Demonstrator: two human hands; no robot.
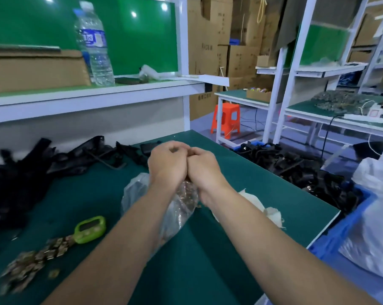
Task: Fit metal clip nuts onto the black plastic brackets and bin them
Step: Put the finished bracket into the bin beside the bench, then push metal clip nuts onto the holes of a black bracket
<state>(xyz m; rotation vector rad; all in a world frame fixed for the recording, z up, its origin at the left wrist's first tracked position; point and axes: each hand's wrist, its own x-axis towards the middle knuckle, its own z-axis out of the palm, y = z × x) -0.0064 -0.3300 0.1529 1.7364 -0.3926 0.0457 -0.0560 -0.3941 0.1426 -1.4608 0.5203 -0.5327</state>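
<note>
Black plastic brackets (pixel 21 172) lay heaped at the far left of the green table mat (pixel 208 260), blurred in our view. In front of that heap, towards the table's near edge, loose metal clip nuts (pixel 32 260) were scattered in a strip. A lime-green timer (pixel 90 228) sat touching the strip's right end. Up on the shelf behind, a water bottle (pixel 93 45) stood upright just beside a cardboard box (pixel 36 69).

At the middle of the table a clear plastic bag (pixel 175 216) holding more brassy clips lay under our forearms, its upper end rising between our wrists. Our left hand (pixel 167 164) and our right hand (pixel 205 170) were pressed together side by side above it, all fingers curled tight. They appeared to grip the neck of the bag, though we could not tell what the fingertips themselves pinched.

Just right of our right forearm a crumpled white cloth (pixel 263 208) lay on the mat. Farther back an orange stool (pixel 225 119) stood on the floor. Beside the table's right edge a blue bin (pixel 340 232) held a tangle of binned brackets (pixel 296 166), a few showing a glint of metal. A white plastic sack (pixel 375 216) sat in the bin's near end.
</note>
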